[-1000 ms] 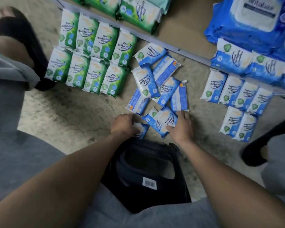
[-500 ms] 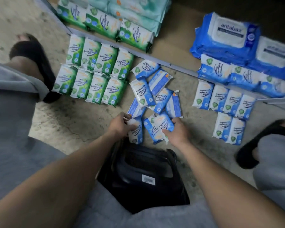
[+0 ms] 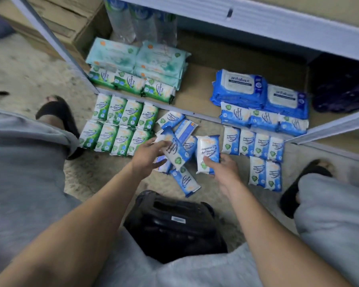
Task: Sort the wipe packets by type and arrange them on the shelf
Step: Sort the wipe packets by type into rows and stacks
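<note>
Bottles [image 3: 131, 25] are blurred, tops cut off — loose blue packets [image 3: 170, 119] overlap.

each hand [image 3: 147, 154] gripping blue packet [image 3: 208, 154]

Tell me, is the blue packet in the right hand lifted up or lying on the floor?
Lifted up. The right hand grips the blue packet by its lower end, thumb on the front, label facing the camera.

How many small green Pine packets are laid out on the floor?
8 green Pine packets: four in the back row by the shelf edge, four in the front row directly before them, left of the loose blue packets. None looks hidden.
</note>
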The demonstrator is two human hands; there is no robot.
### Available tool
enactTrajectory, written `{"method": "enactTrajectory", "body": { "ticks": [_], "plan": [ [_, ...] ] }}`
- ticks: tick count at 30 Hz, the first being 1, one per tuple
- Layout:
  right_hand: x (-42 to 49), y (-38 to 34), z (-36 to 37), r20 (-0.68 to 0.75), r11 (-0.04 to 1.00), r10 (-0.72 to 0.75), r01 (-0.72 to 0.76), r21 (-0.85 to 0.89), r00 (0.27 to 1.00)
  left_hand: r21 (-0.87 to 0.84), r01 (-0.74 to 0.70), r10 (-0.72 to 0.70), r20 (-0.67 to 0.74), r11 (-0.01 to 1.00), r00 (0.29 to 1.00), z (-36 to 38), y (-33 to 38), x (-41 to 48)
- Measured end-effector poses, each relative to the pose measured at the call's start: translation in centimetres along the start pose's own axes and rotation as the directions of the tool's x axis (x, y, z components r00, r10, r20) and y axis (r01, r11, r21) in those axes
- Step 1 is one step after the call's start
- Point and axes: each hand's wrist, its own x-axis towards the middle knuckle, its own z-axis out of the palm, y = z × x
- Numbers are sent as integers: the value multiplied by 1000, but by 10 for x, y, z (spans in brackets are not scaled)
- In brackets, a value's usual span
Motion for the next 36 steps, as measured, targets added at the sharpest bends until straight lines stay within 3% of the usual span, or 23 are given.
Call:
{"method": "enactTrajectory", "body": {
  "ticks": [7, 18, 26, 32, 36],
  "plan": [
    [-27, -15, -17, 14, 981, -60, 56, 186, 998, 3, -59, 58, 134, 998, 989, 27, 8, -26],
    [-22, -7, -36, -32, 913, -45, 54, 404, 998, 15, -155, 153, 79, 988, 985, 64, 11, -38],
    [-1, 26, -48, -155, 953, 52, -3, 304, 987, 217, -55, 59, -12, 975, 998, 95, -14, -9],
    [24, 70, -73, -296, 978, 194, -163, 129, 935, 382, 28, -23, -19, 924, 1000, 124, -55, 21],
    [41, 89, -94, -331, 975, 194, -219, -39, 923, 473, 79, -74, -30, 877, 997, 145, -80, 44]
  ]
}}
